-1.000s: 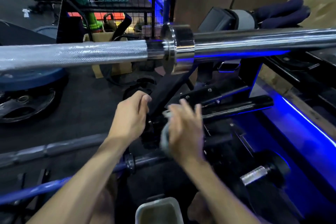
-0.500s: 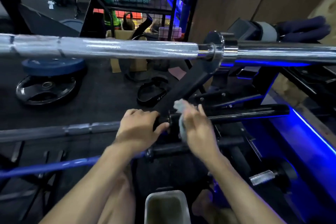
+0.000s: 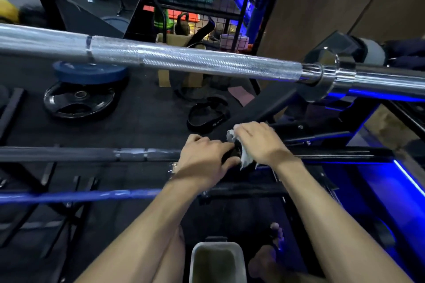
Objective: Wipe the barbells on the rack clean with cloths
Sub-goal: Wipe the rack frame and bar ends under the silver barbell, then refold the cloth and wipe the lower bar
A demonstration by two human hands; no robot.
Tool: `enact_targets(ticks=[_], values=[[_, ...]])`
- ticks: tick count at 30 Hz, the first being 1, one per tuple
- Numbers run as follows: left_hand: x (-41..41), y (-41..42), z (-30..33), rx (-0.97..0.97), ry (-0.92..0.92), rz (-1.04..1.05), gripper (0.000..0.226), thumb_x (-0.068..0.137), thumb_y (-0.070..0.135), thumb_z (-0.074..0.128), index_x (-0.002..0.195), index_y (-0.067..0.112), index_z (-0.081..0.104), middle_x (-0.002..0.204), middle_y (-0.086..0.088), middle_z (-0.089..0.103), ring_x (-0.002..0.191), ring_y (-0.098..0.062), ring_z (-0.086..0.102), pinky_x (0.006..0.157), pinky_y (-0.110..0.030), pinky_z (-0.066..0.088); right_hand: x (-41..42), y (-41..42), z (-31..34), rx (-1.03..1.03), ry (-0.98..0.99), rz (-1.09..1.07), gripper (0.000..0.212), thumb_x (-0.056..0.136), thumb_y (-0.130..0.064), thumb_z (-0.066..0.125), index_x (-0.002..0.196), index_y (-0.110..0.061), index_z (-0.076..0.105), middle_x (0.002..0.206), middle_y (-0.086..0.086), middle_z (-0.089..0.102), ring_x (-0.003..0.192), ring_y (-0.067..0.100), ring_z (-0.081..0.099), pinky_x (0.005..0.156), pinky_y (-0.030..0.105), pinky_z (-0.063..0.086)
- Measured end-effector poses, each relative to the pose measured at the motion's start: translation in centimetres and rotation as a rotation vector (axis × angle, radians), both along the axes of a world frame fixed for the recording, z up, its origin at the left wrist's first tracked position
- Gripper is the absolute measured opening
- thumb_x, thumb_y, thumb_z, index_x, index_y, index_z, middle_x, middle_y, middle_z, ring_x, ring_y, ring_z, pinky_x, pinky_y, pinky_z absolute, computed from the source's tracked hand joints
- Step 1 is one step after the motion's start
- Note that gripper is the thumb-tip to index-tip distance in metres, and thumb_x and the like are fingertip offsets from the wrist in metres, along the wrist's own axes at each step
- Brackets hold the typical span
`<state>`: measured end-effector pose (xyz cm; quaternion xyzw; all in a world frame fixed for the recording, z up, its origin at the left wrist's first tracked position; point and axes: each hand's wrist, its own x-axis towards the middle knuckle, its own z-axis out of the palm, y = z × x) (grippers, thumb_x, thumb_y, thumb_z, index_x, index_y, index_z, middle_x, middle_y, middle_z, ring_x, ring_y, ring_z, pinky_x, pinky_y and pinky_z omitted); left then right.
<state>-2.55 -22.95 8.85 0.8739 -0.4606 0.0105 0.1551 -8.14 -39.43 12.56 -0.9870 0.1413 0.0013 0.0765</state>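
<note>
A dark barbell (image 3: 80, 154) lies across the rack's middle level. My left hand (image 3: 202, 161) grips its shaft just left of the collar. My right hand (image 3: 259, 142) holds a white cloth (image 3: 246, 159) wrapped round the collar, the cloth bunched under my palm and sticking out above and below. The black sleeve (image 3: 340, 153) runs off to the right. A chrome barbell (image 3: 184, 60) crosses the view above, and a blue one (image 3: 80, 196) lies lower, nearer me.
Black rack arms (image 3: 264, 108) rise behind my hands. Weight plates (image 3: 80, 101) and a belt (image 3: 207, 117) lie on the floor beyond. A grey tub (image 3: 218, 259) stands between my feet. A blue-lit ledge (image 3: 391, 179) runs along the right.
The view has drawn back and turned left. My hands have closed in on the dark bar's collar; the right hand now wraps the cloth round it from above.
</note>
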Motion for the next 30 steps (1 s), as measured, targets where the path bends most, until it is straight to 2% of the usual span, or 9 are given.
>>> enact_targets(ticks=[2, 3, 6, 10, 13, 16, 20, 25, 30], values=[[0.0, -0.2, 0.0, 0.005, -0.008, 0.016, 0.040, 0.100, 0.063, 0.037, 0.109, 0.035, 0.065, 0.100, 0.011, 0.070, 0.099, -0.014, 0.060, 0.098, -0.032, 0.029, -2.3, 1.3, -1.1, -0.044, -0.168, 0.046, 0.015, 0.096, -0.026, 0.063, 0.104, -0.013, 0.067, 0.093, 0.003, 0.064, 0.094, 0.034, 0.065, 0.076, 0.043, 0.051], [-0.1, -0.2, 0.1, 0.007, -0.008, 0.022, 0.039, 0.101, 0.061, 0.037, 0.107, 0.035, 0.064, 0.100, 0.011, 0.069, 0.099, -0.014, 0.058, 0.100, -0.032, 0.028, -3.6, 2.5, -1.1, -0.096, -0.256, 0.066, 0.033, 0.082, -0.017, 0.078, 0.113, -0.009, 0.069, 0.105, 0.007, 0.070, 0.102, 0.030, 0.065, 0.083, 0.041, 0.052], [-0.9, 0.1, 0.1, -0.006, -0.028, 0.020, 0.030, 0.102, 0.048, 0.044, 0.120, 0.032, 0.061, 0.113, 0.009, 0.067, 0.112, -0.020, 0.054, 0.115, -0.037, 0.020, -6.1, 4.4, -1.1, -0.090, -0.565, 0.149, 0.049, 0.063, -0.008, 0.074, 0.111, -0.001, 0.070, 0.113, 0.015, 0.073, 0.111, 0.021, 0.060, 0.095, 0.025, 0.041], [-3.3, 2.2, 0.1, 0.020, -0.021, -0.016, 0.058, 0.099, 0.029, 0.054, 0.155, 0.030, 0.036, 0.164, 0.004, 0.031, 0.151, -0.026, 0.024, 0.126, -0.045, -0.007, -8.4, 5.6, -0.9, 0.219, -0.538, 0.014, 0.036, 0.102, -0.023, 0.056, 0.132, -0.006, 0.065, 0.141, -0.003, 0.059, 0.133, 0.007, 0.049, 0.110, 0.009, 0.030], [-5.4, 5.2, 0.4, -0.034, -0.005, -0.071, 0.054, 0.103, 0.028, 0.049, 0.155, 0.038, 0.036, 0.169, 0.008, 0.017, 0.157, -0.021, 0.007, 0.124, -0.041, -0.014, -9.9, 6.5, -1.4, 0.224, -0.467, -0.101, 0.032, 0.106, -0.022, 0.052, 0.135, -0.015, 0.065, 0.135, -0.003, 0.066, 0.123, 0.013, 0.061, 0.101, 0.010, 0.036], [-7.3, 8.4, 0.6, -0.106, 0.065, -0.099, 0.047, 0.102, 0.024, 0.051, 0.147, 0.036, 0.049, 0.163, 0.013, 0.033, 0.155, -0.018, 0.018, 0.127, -0.041, 0.000, -11.3, 8.0, -0.3, 0.206, -0.430, -0.145, 0.021, 0.108, -0.022, 0.046, 0.107, -0.021, 0.068, 0.089, -0.002, 0.072, 0.076, 0.019, 0.065, 0.071, 0.035, 0.045], [-9.6, 12.6, 1.1, -0.357, 0.259, -0.090, 0.033, 0.096, 0.024, 0.058, 0.127, 0.023, 0.069, 0.133, 0.008, 0.064, 0.126, -0.012, 0.055, 0.111, -0.035, 0.039, -14.1, 11.1, 1.9, 0.499, -0.433, -0.219, 0.032, 0.108, -0.027, 0.043, 0.078, -0.024, 0.052, 0.069, -0.010, 0.054, 0.064, 0.005, 0.048, 0.070, 0.033, 0.037], [-12.2, 16.6, 4.5, -0.620, 0.536, 0.024, 0.019, 0.099, 0.019, 0.064, 0.115, 0.025, 0.073, 0.108, 0.016, 0.072, 0.097, 0.002, 0.064, 0.086, -0.008, 0.043, -17.3, 15.2, 4.3, 1.012, -0.370, -0.184, 0.045, 0.092, -0.051, 0.048, 0.080, -0.007, 0.050, 0.080, 0.001, 0.051, 0.077, 0.018, 0.045, 0.076, 0.038, 0.034], [-14.3, 19.0, 8.4, -0.612, 0.834, -0.130, 0.007, 0.101, 0.022, 0.065, 0.100, 0.023, 0.072, 0.090, 0.009, 0.072, 0.079, -0.007, 0.064, 0.077, -0.018, 0.050, -19.6, 18.4, 6.9, 1.191, -0.313, -0.055, 0.045, 0.104, -0.043, 0.049, 0.117, -0.004, 0.067, 0.116, 0.029, 0.068, 0.100, 0.036, 0.064, 0.089, 0.048, 0.046]])
